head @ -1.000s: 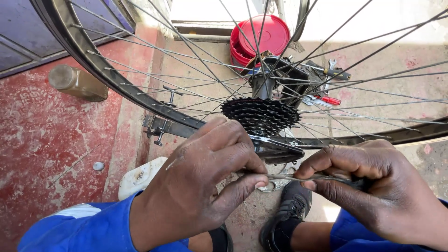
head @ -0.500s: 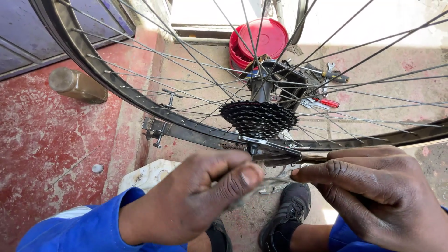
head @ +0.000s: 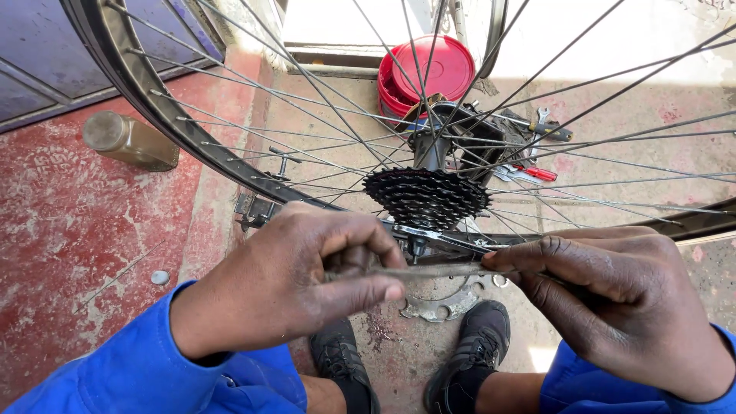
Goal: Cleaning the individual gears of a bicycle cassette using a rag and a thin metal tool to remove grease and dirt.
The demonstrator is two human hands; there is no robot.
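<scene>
A bicycle wheel with a black rim (head: 153, 115) and thin steel spokes stands in front of me, its dark toothed sprocket cluster (head: 425, 198) at the hub. Just below the cluster I hold a thin grey metal strip (head: 437, 270) level between both hands. My left hand (head: 299, 276) pinches its left end between thumb and forefinger. My right hand (head: 613, 295) pinches its right end with the fingertips. Both sleeves are blue.
A red bucket (head: 429, 73) sits beyond the hub. Spanners and a red-handled tool (head: 537, 172) lie on the floor near it. A brown bottle (head: 130, 142) lies on the red floor at left. A flat toothed metal ring (head: 441, 307) lies by my black shoes.
My left hand has shifted from gripping over the strip to pinching its left end, and the strip now shows level between both hands. My right hand has stayed low on the right.
</scene>
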